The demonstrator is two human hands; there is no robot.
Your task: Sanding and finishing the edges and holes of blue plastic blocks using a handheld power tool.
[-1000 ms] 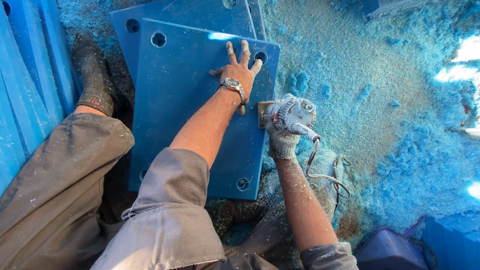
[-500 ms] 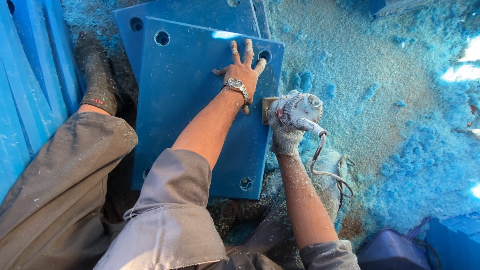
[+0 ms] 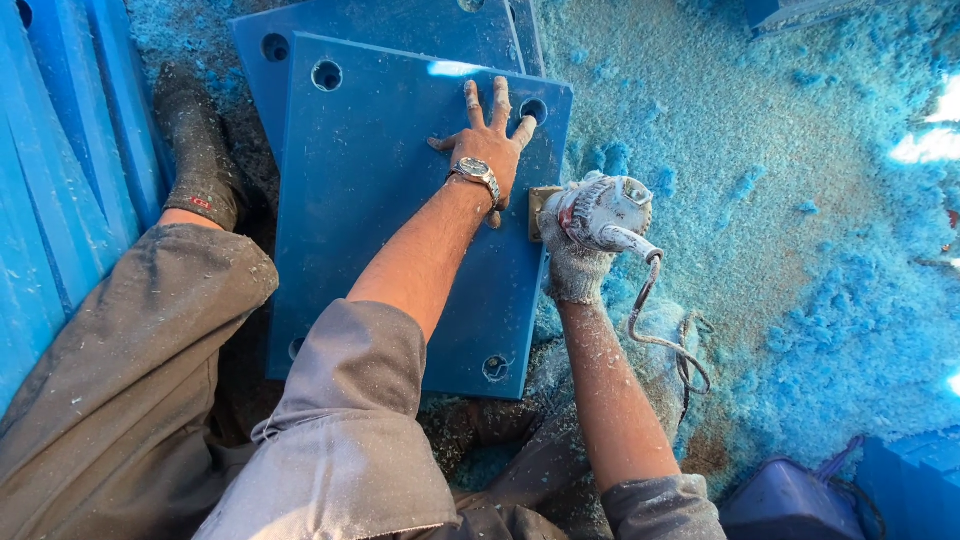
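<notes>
The left hand [image 3: 487, 140] lay flat, fingers spread, on the top blue plastic slab [image 3: 400, 220], near that slab's far right corner and just short of a corner hole [image 3: 533, 110]. The gloved right hand [image 3: 577, 250] was closed around a dusty power tool [image 3: 600, 210], which met the slab's right edge just beside the left wrist. The tool's cord [image 3: 660, 330] looped back over the floor [image 3: 780, 200], which was thick with blue shavings and lay open to the right. A second slab [image 3: 390, 25] jutted from under the first's far edge. A booted foot [image 3: 195, 140] crowded the left edge, against stacked blue panels [image 3: 60, 180].
</notes>
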